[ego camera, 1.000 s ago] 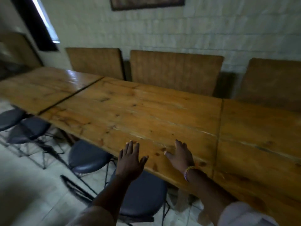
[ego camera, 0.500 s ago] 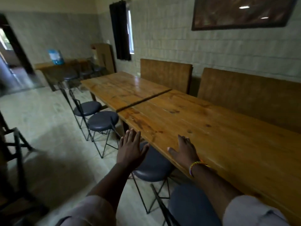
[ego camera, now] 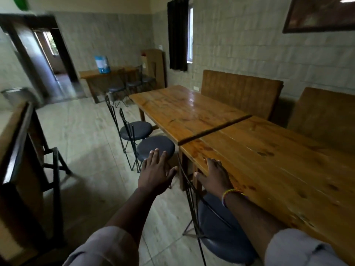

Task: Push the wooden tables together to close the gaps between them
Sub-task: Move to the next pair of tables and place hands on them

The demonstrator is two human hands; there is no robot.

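Two wooden tables stand end to end along the right wall. The near table (ego camera: 278, 169) runs under my right arm; the far table (ego camera: 184, 110) lies beyond it. A dark narrow gap (ego camera: 217, 129) separates them, and the far table's top sits slightly higher at the seam. My right hand (ego camera: 215, 175) rests flat, fingers spread, on the near table's front edge close to its left corner. My left hand (ego camera: 155, 169) hovers open in the air left of the table, over the floor, touching nothing.
Round dark stools (ego camera: 155, 148) on thin metal frames stand along the tables' front side, one (ego camera: 221, 227) right below my arms. Wooden benches (ego camera: 240, 91) line the wall behind. A dark wooden frame (ego camera: 25, 160) stands at left. Tiled floor opens toward a doorway (ego camera: 48, 54).
My view has swung left along the tables toward the gap, which is now closer. Both hands keep their pose; the right hand has slid along the edge to near the table's corner.
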